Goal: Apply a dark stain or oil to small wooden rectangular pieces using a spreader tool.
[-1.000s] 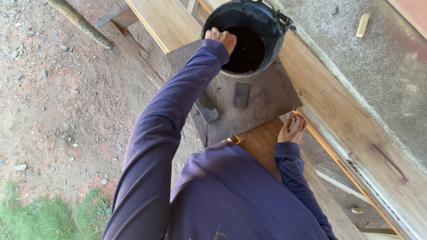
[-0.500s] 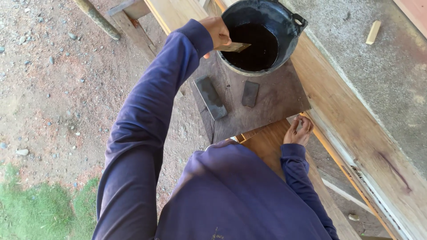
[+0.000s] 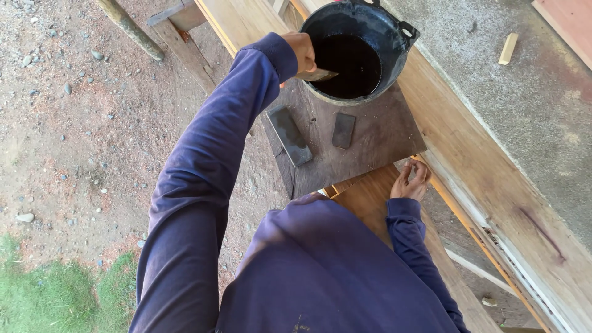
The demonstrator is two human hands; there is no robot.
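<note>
My left hand (image 3: 303,52) grips a small flat piece, wooden in look (image 3: 319,75), and holds it over the near rim of a black bucket (image 3: 394,34) filled with dark liquid. The bucket stands on a dark, stained board (image 3: 376,139). Two flat dark blocks lie on that board, a longer one (image 3: 290,135) and a shorter one (image 3: 343,130). My right hand (image 3: 410,182) rests fingers-down on the far end of a brown wooden plank (image 3: 370,197) in front of me, holding nothing.
A long pale wooden beam (image 3: 487,179) runs diagonally on the right beside a concrete floor (image 3: 493,80) with a small wood offcut (image 3: 508,48). Bare gravelly dirt (image 3: 74,123) lies to the left, grass (image 3: 55,296) at the lower left, a wooden trestle leg (image 3: 185,43) above.
My left hand has moved from the bucket's left edge to over its near rim, now with the flat piece showing in it. The right hand stays on the plank.
</note>
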